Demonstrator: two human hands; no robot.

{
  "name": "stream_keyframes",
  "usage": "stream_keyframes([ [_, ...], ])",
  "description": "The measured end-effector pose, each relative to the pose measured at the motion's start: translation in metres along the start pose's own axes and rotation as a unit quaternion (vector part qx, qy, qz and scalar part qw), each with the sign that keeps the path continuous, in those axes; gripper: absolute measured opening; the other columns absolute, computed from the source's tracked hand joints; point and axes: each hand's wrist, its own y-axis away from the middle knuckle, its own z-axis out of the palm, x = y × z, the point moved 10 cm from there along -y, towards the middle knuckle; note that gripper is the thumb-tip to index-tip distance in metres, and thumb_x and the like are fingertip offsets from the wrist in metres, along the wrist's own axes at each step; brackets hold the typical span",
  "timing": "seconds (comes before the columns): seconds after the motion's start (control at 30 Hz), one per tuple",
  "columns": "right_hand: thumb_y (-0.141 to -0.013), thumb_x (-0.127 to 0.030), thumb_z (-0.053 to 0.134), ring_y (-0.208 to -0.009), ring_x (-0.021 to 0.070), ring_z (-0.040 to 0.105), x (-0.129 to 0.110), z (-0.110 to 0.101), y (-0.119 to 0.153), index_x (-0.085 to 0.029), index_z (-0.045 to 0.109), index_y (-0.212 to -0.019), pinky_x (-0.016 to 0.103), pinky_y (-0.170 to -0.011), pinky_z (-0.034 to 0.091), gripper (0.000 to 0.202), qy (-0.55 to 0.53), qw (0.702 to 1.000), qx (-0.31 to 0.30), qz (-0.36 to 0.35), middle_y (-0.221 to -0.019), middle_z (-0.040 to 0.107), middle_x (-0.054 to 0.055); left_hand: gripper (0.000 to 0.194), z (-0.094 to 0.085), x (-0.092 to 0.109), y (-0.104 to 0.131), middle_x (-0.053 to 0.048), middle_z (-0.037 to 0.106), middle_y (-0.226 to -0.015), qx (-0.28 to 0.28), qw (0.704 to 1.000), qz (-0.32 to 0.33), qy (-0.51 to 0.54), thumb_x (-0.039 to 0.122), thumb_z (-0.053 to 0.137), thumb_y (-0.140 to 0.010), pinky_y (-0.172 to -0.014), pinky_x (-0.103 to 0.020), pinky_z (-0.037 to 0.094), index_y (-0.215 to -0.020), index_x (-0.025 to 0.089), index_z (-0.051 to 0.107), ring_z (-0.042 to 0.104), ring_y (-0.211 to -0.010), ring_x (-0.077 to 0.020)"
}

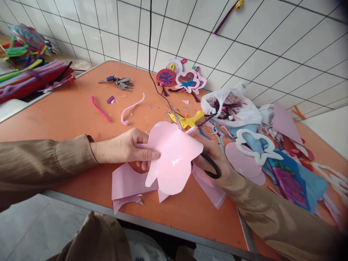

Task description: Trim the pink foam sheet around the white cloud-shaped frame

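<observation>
A pink sheet of card (172, 156), partly cut to a rounded outline, is pinched at its left edge by my left hand (133, 148), thumb on top. My right hand (217, 159) grips black-handled scissors (213, 166) at the sheet's right side. The scissors' blades reach up behind the card, and a tip shows above its top edge. Most of my right fingers are hidden by the card and the handle. Below the card lie pink offcuts (127, 185) on the orange table (73, 108).
Behind the card rests a yellow glue gun (190, 119). Keys (123, 83) and a lilac pipe cleaner (132, 107) lie at the back. Finished ornaments (187, 79) lean near the tiled wall. To the right are a white plastic bag (233, 105), a white foam frame (265, 156) and blue fabric (299, 181).
</observation>
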Motion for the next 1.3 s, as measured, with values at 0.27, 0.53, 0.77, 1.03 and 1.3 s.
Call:
stream_keyframes([
  [0.27, -0.093, -0.054, 0.077, -0.052, 0.0112, 0.049, -0.007, 0.007, 0.0, -0.019, 0.062, -0.077, 0.024, -0.048, 0.04, 0.041, 0.003, 1.0, -0.019, -0.011, -0.06, 0.058, -0.001, 0.049, 0.003, -0.004, 0.001, -0.004, 0.068, -0.061, 0.003, 1.0, -0.017, -0.001, 0.052, 0.097, -0.076, -0.051, -0.018, 0.05, -0.067, 0.012, 0.07, 0.06, -0.053, -0.0095],
  [0.53, -0.092, -0.056, 0.079, -0.056, 0.0122, 0.053, 0.001, 0.007, 0.002, -0.018, 0.064, -0.081, 0.025, -0.052, 0.045, 0.043, -0.005, 1.0, -0.02, 0.018, -0.064, 0.058, -0.001, 0.072, -0.008, -0.002, 0.002, -0.003, 0.057, -0.054, 0.047, 0.999, -0.005, 0.024, 0.08, 0.076, -0.086, -0.046, -0.02, 0.044, -0.064, 0.014, 0.061, 0.053, -0.05, -0.0112],
  [0.77, -0.091, -0.066, 0.078, -0.057, 0.0145, 0.055, 0.001, 0.005, 0.003, -0.019, 0.065, -0.078, 0.027, -0.052, 0.046, 0.05, 0.012, 1.0, -0.011, 0.017, -0.064, 0.059, 0.001, 0.058, 0.011, 0.0, 0.003, 0.002, 0.05, -0.058, -0.034, 0.999, 0.0, -0.011, 0.061, 0.078, -0.093, -0.047, -0.017, 0.037, -0.066, 0.014, 0.059, 0.043, -0.053, -0.0072],
  [1.03, -0.087, -0.062, 0.082, -0.055, 0.0136, 0.051, -0.003, 0.009, 0.0, -0.02, 0.064, -0.074, 0.026, -0.049, 0.042, 0.047, -0.002, 1.0, -0.006, 0.014, -0.062, 0.056, 0.0, 0.045, 0.014, 0.003, 0.001, -0.001, 0.061, -0.059, -0.043, 0.997, 0.036, -0.048, 0.051, 0.083, -0.09, -0.05, -0.019, 0.044, -0.069, 0.014, 0.069, 0.052, -0.054, -0.0095],
  [1.3, -0.082, -0.051, 0.088, -0.055, 0.0117, 0.05, 0.001, 0.012, 0.0, -0.018, 0.065, -0.076, 0.022, -0.048, 0.044, 0.04, -0.032, 0.999, 0.0, 0.021, -0.064, 0.058, -0.001, 0.055, 0.021, 0.017, 0.0, 0.001, 0.051, -0.056, -0.067, 0.987, 0.096, -0.107, 0.051, 0.075, -0.098, -0.048, -0.022, 0.031, -0.059, 0.017, 0.057, 0.041, -0.054, -0.0091],
])
